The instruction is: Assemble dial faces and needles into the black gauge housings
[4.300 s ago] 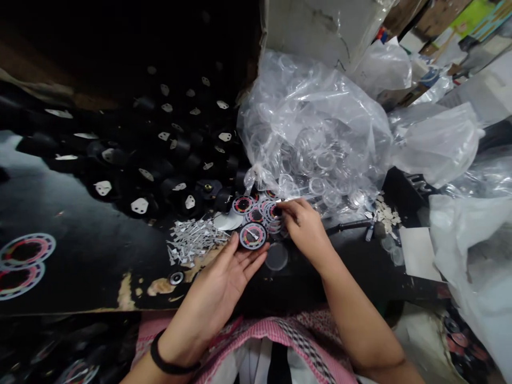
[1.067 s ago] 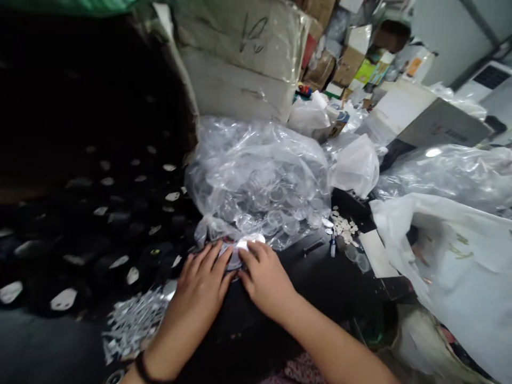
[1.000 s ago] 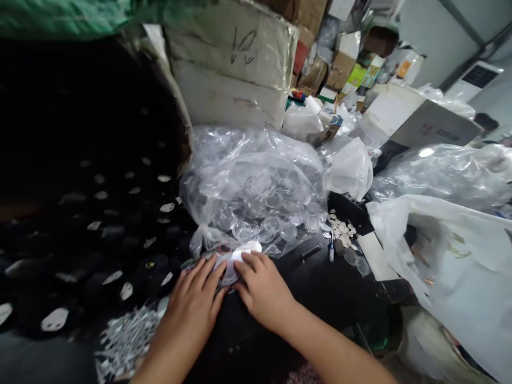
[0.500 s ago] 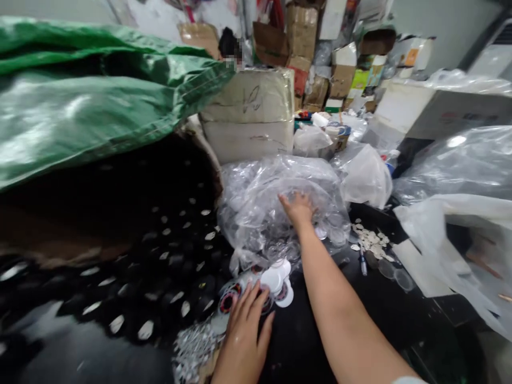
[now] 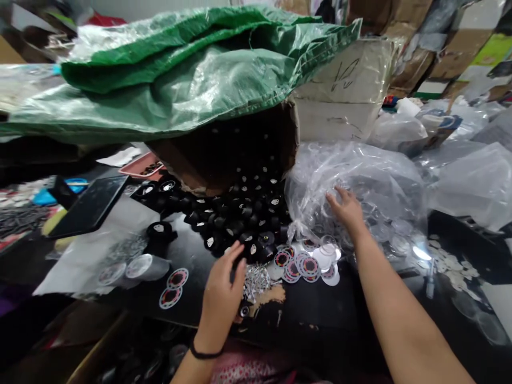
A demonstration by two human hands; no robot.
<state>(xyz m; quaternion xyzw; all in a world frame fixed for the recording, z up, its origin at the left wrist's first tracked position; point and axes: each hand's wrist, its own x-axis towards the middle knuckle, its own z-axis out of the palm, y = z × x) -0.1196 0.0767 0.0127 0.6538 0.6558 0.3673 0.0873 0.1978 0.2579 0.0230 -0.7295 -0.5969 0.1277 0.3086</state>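
Note:
My right hand lies with spread fingers against a clear plastic bag holding round transparent discs. My left hand is open, fingers stretched out beside a heap of small black round parts with pale tabs. To its right are a pile of silvery screws and overlapping printed discs, black and red with clear rims. Plain white discs lie among these. Two more printed discs sit left of my left hand. Neither hand visibly holds anything.
A green tarp drapes over an open carton of black parts. At left are a phone-like black slab, a stack of clear discs and a pink tray. Pale pieces lie at right, with a white box behind.
The view has swung left, so the table's left side now shows. My left hand has moved left, off the printed discs. My right hand remains at the plastic bag.

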